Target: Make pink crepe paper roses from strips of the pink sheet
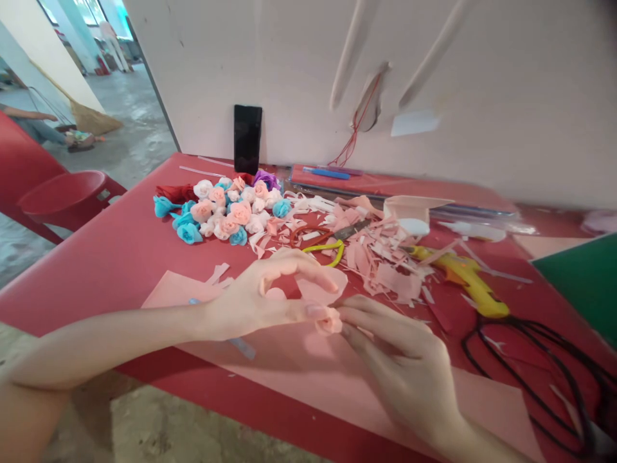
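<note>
A small peach paper rose (pixel 329 321) is pinched in the fingertips of my right hand (pixel 405 360). My left hand (pixel 255 292) reaches in from the left; its thumb tip touches the rose, while its forefinger arches above, apart from the thumb. Just behind the rose is a rounded pink paper petal (pixel 328 287); I cannot tell whether it is joined to the rose. Beneath both hands a large pink paper sheet (pixel 299 370) lies on the red table (pixel 87 257). Scissors with a yellow and an orange handle (pixel 332 249) lie beyond my left hand, among paper scraps.
Finished paper roses (pixel 231 212) in several colours are heaped at the back left. A dark phone (pixel 247 138) leans against the white wall. To the right lie a yellow glue gun (pixel 467 276), its black cord (pixel 540 366) and a green board (pixel 583 283). A red chair (pixel 62 193) stands left.
</note>
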`<state>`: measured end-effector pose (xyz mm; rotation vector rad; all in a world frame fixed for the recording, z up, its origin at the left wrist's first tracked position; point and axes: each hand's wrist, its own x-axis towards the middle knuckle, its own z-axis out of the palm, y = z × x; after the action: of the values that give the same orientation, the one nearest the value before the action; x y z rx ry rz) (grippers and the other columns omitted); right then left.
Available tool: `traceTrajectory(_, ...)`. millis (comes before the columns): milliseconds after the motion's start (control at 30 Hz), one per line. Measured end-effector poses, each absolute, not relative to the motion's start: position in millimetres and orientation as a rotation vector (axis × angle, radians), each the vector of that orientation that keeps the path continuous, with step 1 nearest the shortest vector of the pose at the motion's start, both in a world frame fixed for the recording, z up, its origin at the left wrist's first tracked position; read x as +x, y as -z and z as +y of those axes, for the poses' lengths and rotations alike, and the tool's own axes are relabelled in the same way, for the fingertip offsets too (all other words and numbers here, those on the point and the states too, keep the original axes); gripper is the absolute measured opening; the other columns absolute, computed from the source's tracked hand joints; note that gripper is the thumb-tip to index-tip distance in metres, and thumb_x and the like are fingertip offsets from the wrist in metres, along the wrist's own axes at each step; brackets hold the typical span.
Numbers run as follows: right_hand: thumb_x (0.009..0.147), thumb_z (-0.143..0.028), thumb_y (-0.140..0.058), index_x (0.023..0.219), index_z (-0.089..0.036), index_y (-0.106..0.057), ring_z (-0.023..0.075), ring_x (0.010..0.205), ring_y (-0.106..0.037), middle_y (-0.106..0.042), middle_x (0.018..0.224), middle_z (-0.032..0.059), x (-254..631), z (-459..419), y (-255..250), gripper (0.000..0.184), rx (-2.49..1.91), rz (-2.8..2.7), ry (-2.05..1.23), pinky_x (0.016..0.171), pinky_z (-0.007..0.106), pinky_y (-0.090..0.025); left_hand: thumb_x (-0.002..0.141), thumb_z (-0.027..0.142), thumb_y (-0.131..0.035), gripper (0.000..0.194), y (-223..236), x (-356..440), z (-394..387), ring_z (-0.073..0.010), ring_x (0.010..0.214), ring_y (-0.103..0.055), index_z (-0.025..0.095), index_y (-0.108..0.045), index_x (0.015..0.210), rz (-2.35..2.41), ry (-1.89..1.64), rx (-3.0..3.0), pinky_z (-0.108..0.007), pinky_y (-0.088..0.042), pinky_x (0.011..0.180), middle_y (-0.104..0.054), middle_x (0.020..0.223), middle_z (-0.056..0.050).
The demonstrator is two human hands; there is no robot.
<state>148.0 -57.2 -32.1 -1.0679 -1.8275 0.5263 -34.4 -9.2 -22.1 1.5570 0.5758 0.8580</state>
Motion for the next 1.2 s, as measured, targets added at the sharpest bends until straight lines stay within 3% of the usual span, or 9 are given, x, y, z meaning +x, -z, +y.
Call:
traceTrajectory(167,0.079,-0.019,-0.060,0.072,-0.025,-0.072,0.0115,0.055,-0.063,-0.068,0.065,-0.0015,149,-56,31,0.015,-1.130,-1.716,-0.724,0.049,0.016,-0.051,0.090,0.040,-0.044,0.032,31,-33,-7,-0.0153,0.092,-0.054,0.021,-0.069,0.091,0.474,-0.891,1.576,-0.030,-0.042,0.086,-0.060,0.091,-0.005)
traceTrajectory(267,0.078,-0.027,-0.063,0.071,-0.025,-0.073,0.0106,0.052,-0.060,-0.066,0.061,-0.0010,151,-56,34,0.013,-1.187,-1.598,-0.935,0.045,0.015,-0.048,0.087,0.024,-0.052,0.021,38,-32,-6,-0.0129,0.085,-0.052,0.025,-0.069,0.098,0.440,-0.957,1.633,-0.029,-0.042,0.083,-0.056,0.086,-0.003)
traceTrajectory(333,0.077,-0.032,-0.065,0.073,-0.025,-0.074,0.0117,0.058,-0.062,-0.069,0.065,0.0002,151,-56,37,0.012,-1.180,-1.503,-1.115,0.050,0.016,-0.050,0.082,0.016,-0.059,0.025,42,-31,-6,-0.0120,0.083,-0.052,0.028,-0.068,0.101,0.408,-0.987,1.658,-0.029,-0.041,0.083,-0.055,0.083,-0.001)
traceTrajectory(500,0.072,-0.038,-0.070,0.071,-0.024,-0.075,0.0105,0.059,-0.061,-0.070,0.064,0.0010,150,-58,46,0.015,-1.093,-1.257,-1.540,0.055,0.018,-0.050,0.073,0.012,-0.067,0.022,40,-28,-9,-0.0122,0.080,-0.051,0.028,-0.073,0.087,0.464,-0.951,1.606,-0.031,-0.040,0.083,-0.055,0.079,0.000)
traceTrajectory(600,0.069,-0.039,-0.072,0.066,-0.022,-0.074,0.0098,0.057,-0.058,-0.070,0.066,0.0019,148,-58,49,0.017,-1.054,-1.170,-1.658,0.048,0.016,-0.047,0.072,0.012,-0.068,0.018,36,-28,-12,-0.0120,0.077,-0.050,0.027,-0.075,0.079,0.528,-0.882,1.493,-0.030,-0.042,0.075,-0.054,0.078,-0.001)
traceTrajectory(700,0.072,-0.039,-0.070,0.070,-0.023,-0.074,0.0101,0.056,-0.057,-0.070,0.068,0.0023,147,-59,49,0.017,-1.033,-1.168,-1.679,0.044,0.017,-0.046,0.071,0.013,-0.068,0.017,35,-27,-15,-0.0115,0.075,-0.050,0.027,-0.075,0.077,0.563,-0.859,1.382,-0.028,-0.044,0.069,-0.052,0.078,0.000)
traceTrajectory(833,0.074,-0.031,-0.070,0.071,-0.026,-0.074,0.0099,0.063,-0.059,-0.069,0.066,0.0000,147,-59,45,0.007,-1.030,-1.260,-1.510,0.056,0.016,-0.049,0.070,0.010,-0.068,0.020,36,-25,-17,-0.0088,0.072,-0.050,0.028,-0.075,0.074,0.576,-0.901,1.340,-0.025,-0.043,0.066,-0.051,0.076,0.001)
traceTrajectory(967,0.073,-0.025,-0.070,0.073,-0.030,-0.074,0.0088,0.060,-0.058,-0.067,0.065,-0.0020,144,-58,40,0.006,-1.012,-1.337,-1.367,0.055,0.015,-0.049,0.069,0.007,-0.068,0.023,38,-23,-17,-0.0067,0.070,-0.050,0.029,-0.074,0.073,0.580,-0.930,1.342,-0.022,-0.043,0.066,-0.052,0.076,0.002)
traceTrajectory(1200,0.071,-0.024,-0.072,0.070,-0.027,-0.074,0.0134,0.069,-0.062,-0.068,0.069,0.0002,141,-59,37,0.004,-1.017,-1.366,-1.306,0.064,0.021,-0.052,0.069,0.008,-0.068,0.023,36,-24,-18,-0.0090,0.071,-0.049,0.030,-0.075,0.076,0.574,-0.937,1.378,-0.024,-0.042,0.066,-0.053,0.074,0.001)
